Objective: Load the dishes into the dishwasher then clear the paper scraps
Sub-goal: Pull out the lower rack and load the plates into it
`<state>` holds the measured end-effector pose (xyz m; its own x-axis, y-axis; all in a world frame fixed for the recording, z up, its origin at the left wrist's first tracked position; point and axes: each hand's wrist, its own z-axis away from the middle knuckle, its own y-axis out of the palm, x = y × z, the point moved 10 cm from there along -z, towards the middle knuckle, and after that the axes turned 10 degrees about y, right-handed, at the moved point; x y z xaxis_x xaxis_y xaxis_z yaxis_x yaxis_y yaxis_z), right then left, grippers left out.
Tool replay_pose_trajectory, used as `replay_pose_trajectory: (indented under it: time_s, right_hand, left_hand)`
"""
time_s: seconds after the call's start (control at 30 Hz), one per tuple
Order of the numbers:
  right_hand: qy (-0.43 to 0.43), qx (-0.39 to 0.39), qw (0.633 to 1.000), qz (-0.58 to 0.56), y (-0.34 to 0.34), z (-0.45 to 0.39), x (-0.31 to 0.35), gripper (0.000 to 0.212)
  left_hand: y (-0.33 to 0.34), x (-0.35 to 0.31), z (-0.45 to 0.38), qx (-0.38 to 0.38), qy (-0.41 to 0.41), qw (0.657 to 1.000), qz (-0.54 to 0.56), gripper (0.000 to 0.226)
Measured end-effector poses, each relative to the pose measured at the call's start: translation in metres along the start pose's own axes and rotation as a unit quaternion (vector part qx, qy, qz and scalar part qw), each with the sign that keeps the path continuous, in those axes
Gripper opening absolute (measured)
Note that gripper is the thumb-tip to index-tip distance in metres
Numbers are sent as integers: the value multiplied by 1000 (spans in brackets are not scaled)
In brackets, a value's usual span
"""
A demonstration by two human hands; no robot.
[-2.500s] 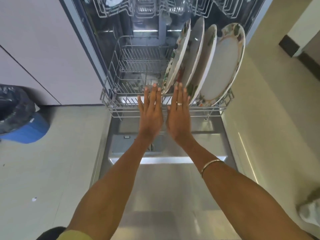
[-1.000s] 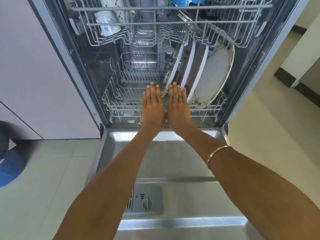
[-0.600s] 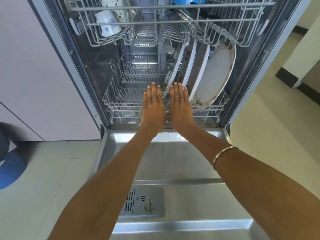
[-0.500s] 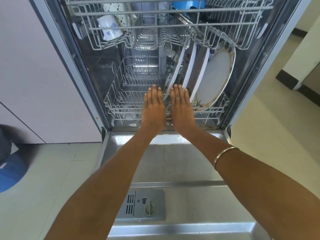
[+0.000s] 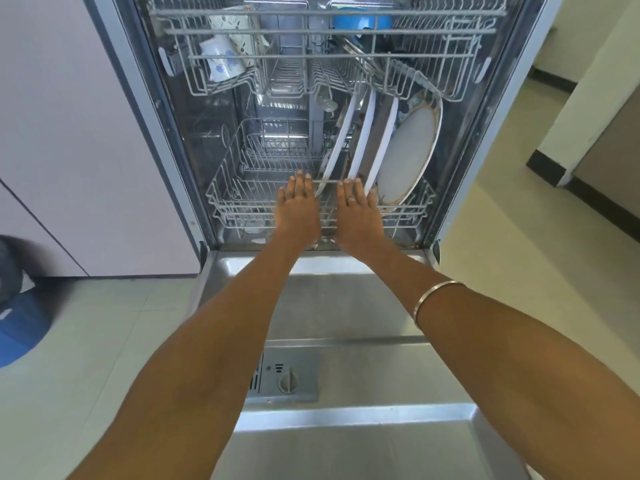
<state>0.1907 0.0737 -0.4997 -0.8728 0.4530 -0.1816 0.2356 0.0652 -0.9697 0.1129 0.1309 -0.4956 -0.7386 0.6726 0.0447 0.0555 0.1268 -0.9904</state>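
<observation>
The dishwasher stands open with its steel door (image 5: 346, 306) folded down flat. Inside it sits the lower wire rack (image 5: 239, 199), holding several white plates (image 5: 405, 157) on edge at its right side. My left hand (image 5: 298, 209) and my right hand (image 5: 358, 213) lie side by side with straight fingers, pressing flat against the rack's front rail. The upper rack (image 5: 433, 57) carries white patterned cups (image 5: 225, 60) at the left and a blue bowl (image 5: 360, 22) at the back. No paper scraps are in view.
A detergent compartment (image 5: 287, 379) is set in the door below my arms. Pale cabinet fronts (image 5: 69, 133) flank the dishwasher on the left. A blue bin with a dark bag (image 5: 17, 317) stands on the tiled floor at far left. A dark-skirted wall (image 5: 571, 168) is at right.
The lower rack with the plates has slid from out over the door back into the dishwasher under both flat hands. Over the last half second my hands have spread slightly apart.
</observation>
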Motion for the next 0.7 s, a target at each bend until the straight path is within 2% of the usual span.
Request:
replay_pose_trajectory:
  time_s: [0.1,0.2,0.33,0.7]
  right_hand:
    - [-10,-15,997,-70,2,17,-5,79]
    - [-21,-19,994,-109,4,31,-11,66]
    - [-31,7,990,-140,16,47,-15,61]
    - [-9,87,982,-169,57,112,-31,60]
  left_hand:
    - [24,-21,42,-37,-3,999,14,80]
    - [48,-21,79,-54,-34,992,111,74]
    - [60,-12,94,-61,-19,987,146,61]
    - [87,-35,135,16,2,984,176,55]
